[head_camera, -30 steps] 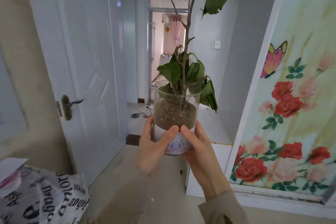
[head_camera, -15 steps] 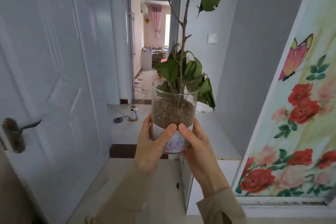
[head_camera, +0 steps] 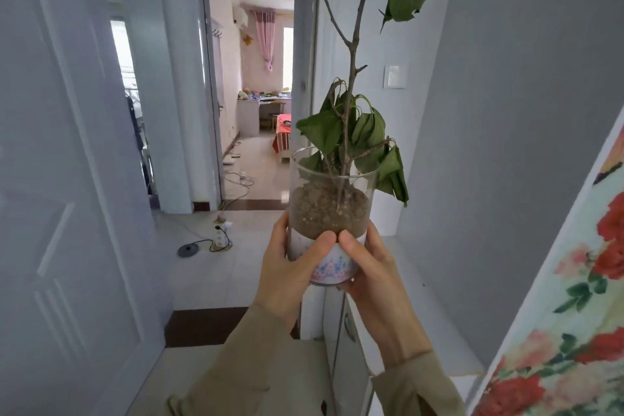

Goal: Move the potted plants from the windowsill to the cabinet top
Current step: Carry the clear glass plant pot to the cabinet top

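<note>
A potted plant point(head_camera: 332, 209) in a clear glass jar, filled with brown soil and carrying a tall bare stem with drooping green leaves, is held upright in the air at the centre of the view. My left hand point(head_camera: 292, 267) wraps the jar's lower left side and my right hand point(head_camera: 371, 272) wraps its lower right, thumbs meeting at the front. A white cabinet top point(head_camera: 429, 307) lies just below and to the right of the jar, against the grey wall.
A white door point(head_camera: 57, 213) stands open on the left. A power strip with cables point(head_camera: 221, 235) lies on the tiled floor ahead, before a doorway point(head_camera: 256, 94) into another room. A floral painted panel point(head_camera: 580, 297) fills the right edge.
The view has moved forward and turned right past the door; the door handle has left the frame. Both hands keep the same hold on the jar, now closer to the cabinet.
</note>
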